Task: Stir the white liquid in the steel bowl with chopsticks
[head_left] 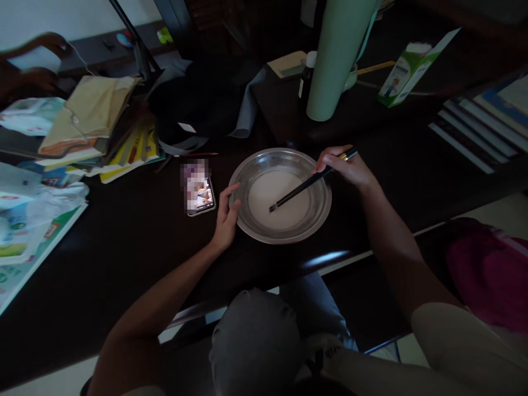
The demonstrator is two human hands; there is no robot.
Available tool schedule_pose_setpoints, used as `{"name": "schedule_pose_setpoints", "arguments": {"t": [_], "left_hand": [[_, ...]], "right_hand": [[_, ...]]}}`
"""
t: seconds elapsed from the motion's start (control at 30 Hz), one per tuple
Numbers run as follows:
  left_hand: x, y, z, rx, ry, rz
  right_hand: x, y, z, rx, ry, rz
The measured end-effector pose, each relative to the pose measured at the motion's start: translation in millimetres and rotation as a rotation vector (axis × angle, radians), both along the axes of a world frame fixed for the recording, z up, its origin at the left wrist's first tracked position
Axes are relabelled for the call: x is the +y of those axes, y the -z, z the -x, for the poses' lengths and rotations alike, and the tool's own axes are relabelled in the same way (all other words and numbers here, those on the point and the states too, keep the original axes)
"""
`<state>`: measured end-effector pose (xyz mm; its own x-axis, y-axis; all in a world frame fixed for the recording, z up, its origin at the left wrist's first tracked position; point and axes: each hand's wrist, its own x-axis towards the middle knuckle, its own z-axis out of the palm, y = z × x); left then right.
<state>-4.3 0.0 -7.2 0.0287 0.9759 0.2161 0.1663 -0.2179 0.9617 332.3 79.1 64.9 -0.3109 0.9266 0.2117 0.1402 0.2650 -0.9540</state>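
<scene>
Sleeve [443, 330] behind it, the right hand [348, 169] is gripping chopsticks [300, 188], the loosely open left hand [226, 223] bracing the bowl [320, 204], hard strokes risking spilled liquid [266, 190].

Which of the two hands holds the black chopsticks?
The right hand: it grips the chopsticks aslant over the metal basin, while the left hand only touches the basin's rim.

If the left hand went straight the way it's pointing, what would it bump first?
The metal bowl: the left hand is at its left side, seemingly touching, so it would probably push there first, though depth is hard to judge.
</scene>
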Motion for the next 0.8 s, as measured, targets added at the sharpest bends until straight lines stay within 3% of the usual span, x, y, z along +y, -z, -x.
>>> {"name": "schedule_pose_setpoints", "arguments": {"t": [0.17,0.37,0.6,0.8], "left_hand": [[0.7,0.6,-0.3,0.008,0.023,-0.03],[0.0,-1.6,-0.3,-0.005,0.013,-0.005],[-0.5,-2.7,-0.8,-0.017,0.012,0.008],[0.1,-1.4,-0.8,-0.035,0.013,0.027]], "right_hand": [[1.4,0.3,-3.1,0.03,0.134,-0.024],[-0.7,-1.0,0.6,0.011,0.003,0.007],[2.4,2.6,-4.6,0.019,0.132,-0.027],[-1.3,-1.0,1.6,0.002,-0.004,0.006]]}}
